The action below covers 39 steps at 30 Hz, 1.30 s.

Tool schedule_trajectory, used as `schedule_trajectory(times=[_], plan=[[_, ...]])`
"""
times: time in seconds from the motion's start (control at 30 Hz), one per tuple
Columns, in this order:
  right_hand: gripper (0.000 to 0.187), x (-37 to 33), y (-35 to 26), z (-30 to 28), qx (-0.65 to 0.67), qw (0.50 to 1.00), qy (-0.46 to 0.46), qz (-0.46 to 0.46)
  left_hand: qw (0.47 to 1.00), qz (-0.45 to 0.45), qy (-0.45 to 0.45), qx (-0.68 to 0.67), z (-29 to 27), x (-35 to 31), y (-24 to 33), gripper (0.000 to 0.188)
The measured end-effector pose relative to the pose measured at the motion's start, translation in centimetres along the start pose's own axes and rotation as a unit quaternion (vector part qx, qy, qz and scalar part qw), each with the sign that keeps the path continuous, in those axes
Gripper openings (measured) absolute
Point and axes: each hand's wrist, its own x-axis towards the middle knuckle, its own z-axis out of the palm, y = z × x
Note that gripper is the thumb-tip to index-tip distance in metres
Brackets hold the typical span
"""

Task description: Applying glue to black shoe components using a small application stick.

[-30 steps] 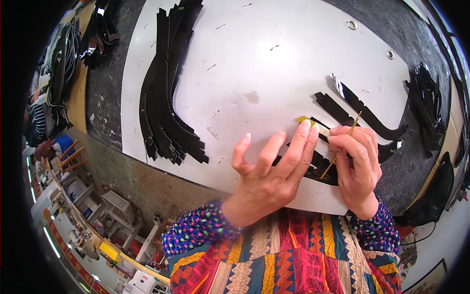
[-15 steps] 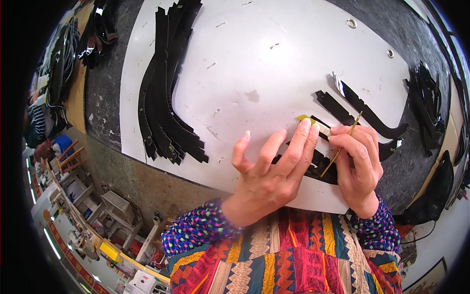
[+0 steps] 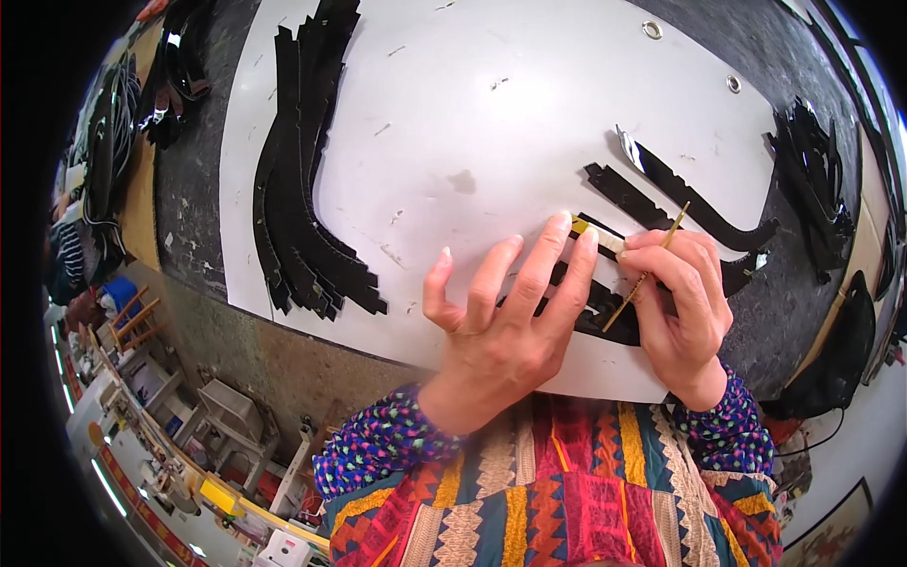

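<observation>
My left hand (image 3: 510, 335) lies spread, its index and middle fingertips touching a small yellow tab (image 3: 578, 226) at the end of a black strip. A pale band (image 3: 606, 241) runs along that strip toward my right fingertips. My right hand (image 3: 688, 307) has its fingers closed round a thin brass-coloured stick (image 3: 676, 225), held slanting, while its thumb and index tip meet near the pale band. Under and between my hands lie black strips, partly hidden. Beyond them rest a notched black strip (image 3: 625, 197) and a curved black strip (image 3: 704, 197) with a shiny pale end.
A white sheet (image 3: 453, 113) with metal eyelets (image 3: 652, 29) covers the dark tabletop. A fanned stack of black strips (image 3: 300, 180) lies at its left. Another black bundle (image 3: 811, 189) sits at the right edge, with more strips (image 3: 179, 71) at the far left.
The whole view has shifted slightly, so the sheet and strips sit further left and up. My left index fingertip now lies on the yellow tab's near side; my right hand still holds the stick.
</observation>
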Motion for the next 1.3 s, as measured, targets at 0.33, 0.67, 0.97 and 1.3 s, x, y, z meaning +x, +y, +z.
schedule_trajectory(times=[0.33,0.67,0.97,1.3], plan=[[0.038,-0.2,0.1,0.0,-0.011,1.0,0.007,-0.008,1.0,0.011,-0.014,0.003,0.1,0.0,-0.1,0.042],[0.037,-0.3,0.0,-0.1,-0.021,1.0,0.01,-0.01,1.0,0.008,-0.012,0.003,0.2,0.1,0.0,0.042],[0.036,-0.1,0.2,-0.2,-0.03,0.999,0.015,-0.007,1.0,0.018,-0.022,-0.009,0.0,0.2,0.0,0.048],[0.021,0.5,0.1,-2.4,0.21,0.961,0.14,0.116,0.999,0.021,-0.013,-0.024,0.4,0.6,-0.1,0.055]])
